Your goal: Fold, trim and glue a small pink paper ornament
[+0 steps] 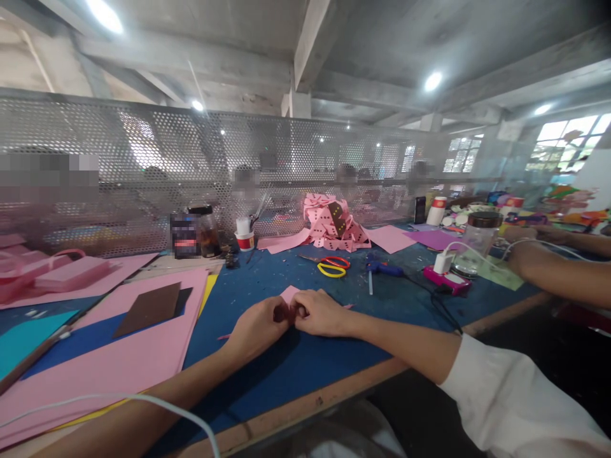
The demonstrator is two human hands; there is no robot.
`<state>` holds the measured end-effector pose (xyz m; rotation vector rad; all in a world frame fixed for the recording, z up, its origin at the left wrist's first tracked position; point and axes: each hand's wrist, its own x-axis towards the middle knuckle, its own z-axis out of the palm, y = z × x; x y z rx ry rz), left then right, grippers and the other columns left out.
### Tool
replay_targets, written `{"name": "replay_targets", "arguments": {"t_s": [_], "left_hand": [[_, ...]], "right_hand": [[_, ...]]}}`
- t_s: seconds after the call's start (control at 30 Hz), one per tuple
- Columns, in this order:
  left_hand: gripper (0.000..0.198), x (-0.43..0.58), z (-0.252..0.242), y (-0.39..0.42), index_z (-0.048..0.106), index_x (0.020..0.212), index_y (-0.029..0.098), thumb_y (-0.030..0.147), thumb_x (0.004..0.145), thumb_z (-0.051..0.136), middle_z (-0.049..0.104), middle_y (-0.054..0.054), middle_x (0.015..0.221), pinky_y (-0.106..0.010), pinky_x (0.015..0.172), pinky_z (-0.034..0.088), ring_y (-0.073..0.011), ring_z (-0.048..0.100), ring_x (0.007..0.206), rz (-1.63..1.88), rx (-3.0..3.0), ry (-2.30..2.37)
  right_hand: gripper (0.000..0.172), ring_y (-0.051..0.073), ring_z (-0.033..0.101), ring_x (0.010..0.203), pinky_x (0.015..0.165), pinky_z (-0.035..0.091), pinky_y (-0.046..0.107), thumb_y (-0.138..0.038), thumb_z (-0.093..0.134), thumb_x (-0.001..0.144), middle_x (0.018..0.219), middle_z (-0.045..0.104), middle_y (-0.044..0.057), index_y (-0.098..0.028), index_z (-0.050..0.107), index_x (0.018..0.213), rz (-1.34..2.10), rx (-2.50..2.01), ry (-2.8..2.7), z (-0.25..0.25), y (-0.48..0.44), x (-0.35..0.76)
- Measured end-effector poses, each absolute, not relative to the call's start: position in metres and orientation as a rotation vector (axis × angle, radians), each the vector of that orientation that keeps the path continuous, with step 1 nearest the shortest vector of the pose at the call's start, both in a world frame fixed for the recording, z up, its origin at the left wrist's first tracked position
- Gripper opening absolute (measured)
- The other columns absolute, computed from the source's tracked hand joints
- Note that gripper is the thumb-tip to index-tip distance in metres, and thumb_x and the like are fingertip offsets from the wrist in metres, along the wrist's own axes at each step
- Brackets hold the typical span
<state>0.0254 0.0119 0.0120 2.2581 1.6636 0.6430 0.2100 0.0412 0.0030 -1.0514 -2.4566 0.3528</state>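
Close together over the blue tabletop [281, 369], both my hands pinch a small piece of pink foam sheet or paper [289, 293]. My left hand [260, 324] has its thumb and fingers closed at the left side of the piece. From the right, my right hand [322, 313] closes on the same piece, its fingertips nearly meeting the left ones. Most of the piece is hidden behind my fingers. Beyond my hands lie scissors [334, 267] with red and yellow handles and a blue glue gun [386, 267] with a glue stick poking out.
Pink sheets [128, 362] with a brown piece [150, 308] lie at left. A heap of punched pink pieces [334, 222] stands before the perforated metal screen [267, 146]. At right are a pink power strip [446, 280], a glass jar [477, 245] and another person's arm [554, 264].
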Motion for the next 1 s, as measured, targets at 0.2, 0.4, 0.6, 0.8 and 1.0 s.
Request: {"name": "replay_targets", "arguments": {"t_s": [0.2, 0.4, 0.6, 0.8, 1.0], "left_hand": [[0.009, 0.027, 0.010, 0.012, 0.062, 0.079, 0.020, 0.027, 0.079, 0.056, 0.068, -0.001, 0.076, -0.024, 0.058, 0.032, -0.0158, 0.061, 0.068, 0.664, 2.274, 1.689], [0.010, 0.025, 0.013, 0.013, 0.064, 0.081, 0.021, 0.022, 0.076, 0.055, 0.068, 0.000, 0.076, -0.024, 0.059, 0.033, -0.0158, 0.060, 0.068, 0.631, 2.273, 1.639], [0.014, 0.023, 0.018, 0.013, 0.067, 0.083, 0.020, 0.020, 0.076, 0.055, 0.069, -0.001, 0.078, -0.024, 0.062, 0.037, -0.0166, 0.062, 0.072, 0.601, 2.248, 1.571], [0.015, 0.022, 0.019, 0.013, 0.067, 0.080, 0.019, 0.017, 0.074, 0.054, 0.069, -0.001, 0.074, -0.024, 0.062, 0.038, -0.0155, 0.061, 0.069, 0.630, 2.246, 1.530], [0.016, 0.022, 0.021, 0.011, 0.068, 0.078, 0.019, 0.017, 0.073, 0.054, 0.069, -0.001, 0.075, -0.024, 0.062, 0.037, -0.0160, 0.061, 0.069, 0.633, 2.262, 1.569]], "right_hand": [[0.011, 0.015, 0.054, 0.080, 0.073, 0.029, 0.027, -0.019, 0.062, 0.075, 0.081, 0.062, -0.002, -0.019, 0.058, 0.086, 0.351, -1.039, -2.446, 0.001, 0.042, 0.210], [0.011, 0.014, 0.055, 0.076, 0.071, 0.029, 0.027, -0.019, 0.064, 0.075, 0.079, 0.062, -0.003, -0.020, 0.060, 0.086, 0.378, -1.036, -2.453, 0.003, 0.043, 0.211], [0.011, 0.015, 0.057, 0.080, 0.072, 0.030, 0.027, -0.019, 0.065, 0.076, 0.081, 0.063, -0.002, -0.020, 0.063, 0.086, 0.412, -1.044, -2.457, 0.007, 0.040, 0.212], [0.013, 0.015, 0.057, 0.081, 0.074, 0.031, 0.027, -0.016, 0.064, 0.075, 0.083, 0.064, -0.002, -0.021, 0.064, 0.086, 0.418, -1.018, -2.454, 0.008, 0.040, 0.215], [0.008, 0.013, 0.054, 0.076, 0.069, 0.030, 0.026, -0.019, 0.065, 0.074, 0.081, 0.064, -0.002, -0.020, 0.063, 0.082, 0.354, -1.054, -2.441, 0.007, 0.041, 0.216]]}}
